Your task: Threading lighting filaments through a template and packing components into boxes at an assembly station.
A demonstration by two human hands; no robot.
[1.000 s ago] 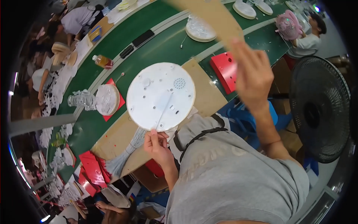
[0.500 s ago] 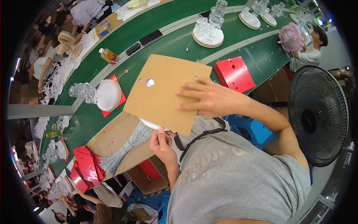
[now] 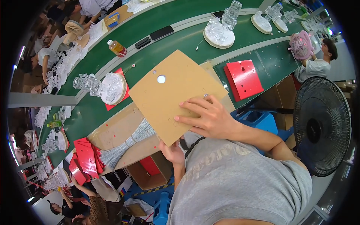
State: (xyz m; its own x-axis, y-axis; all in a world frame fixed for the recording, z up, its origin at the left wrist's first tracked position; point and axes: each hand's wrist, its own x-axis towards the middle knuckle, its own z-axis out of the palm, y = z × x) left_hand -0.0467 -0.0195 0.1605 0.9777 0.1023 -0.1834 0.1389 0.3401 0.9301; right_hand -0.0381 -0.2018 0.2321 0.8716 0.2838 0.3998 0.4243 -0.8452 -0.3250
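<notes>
Bright, Even Light Under a Heavy Fisheye Bend

Overhead light falls evenly on the green conveyor belt (image 3: pixel 112 108), sharp around the cardboard sheet (image 3: pixel 176 95). Shadows beneath that sheet are soft. Away from it, edges curve, detail smears, and a black rim closes the corners.

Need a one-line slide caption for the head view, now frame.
Right hand presses a tan cardboard sheet flat while the left hand holds its lower edge, above a green conveyor.

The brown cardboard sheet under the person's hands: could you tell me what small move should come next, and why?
Probably a small alignment nudge: the right hand lies flat on the brown cardboard sheet, while the left hand supports its near edge from below, and the sheet sits skewed to the green bench.
</notes>
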